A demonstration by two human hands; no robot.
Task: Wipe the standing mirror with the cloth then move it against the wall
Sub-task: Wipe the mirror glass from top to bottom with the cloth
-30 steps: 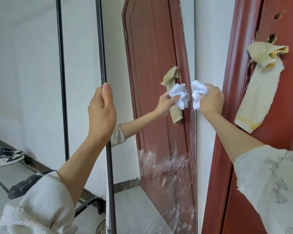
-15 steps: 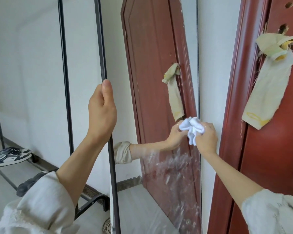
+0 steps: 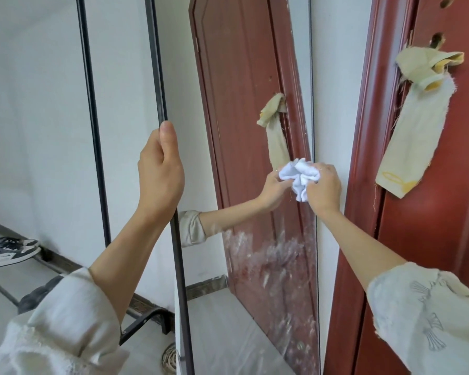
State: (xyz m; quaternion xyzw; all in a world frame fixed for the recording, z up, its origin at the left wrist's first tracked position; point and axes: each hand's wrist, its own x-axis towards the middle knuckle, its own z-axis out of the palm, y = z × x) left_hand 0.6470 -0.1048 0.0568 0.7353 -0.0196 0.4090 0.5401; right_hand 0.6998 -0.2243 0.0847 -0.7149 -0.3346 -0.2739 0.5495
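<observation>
The tall standing mirror (image 3: 241, 63) with a thin black frame fills the middle of the view. It reflects a red door and my own arm. My left hand (image 3: 160, 174) grips the mirror's left frame edge at about mid-height, thumb pointing up. My right hand (image 3: 322, 188) holds a bunched white cloth (image 3: 302, 180) pressed against the glass near the mirror's right edge. Below the cloth the glass is smeared with whitish streaks (image 3: 271, 258).
A red door (image 3: 444, 239) and its frame stand just right of the mirror, with a beige rag (image 3: 414, 131) hanging from the handle hole. A black metal rack (image 3: 92, 117) stands left, with sneakers (image 3: 8, 251) on its low shelf. A white wall lies behind.
My right hand has carried the cloth down the right side of the glass from the higher spot, then stayed near that lower spot. My left hand keeps its grip on the frame.
</observation>
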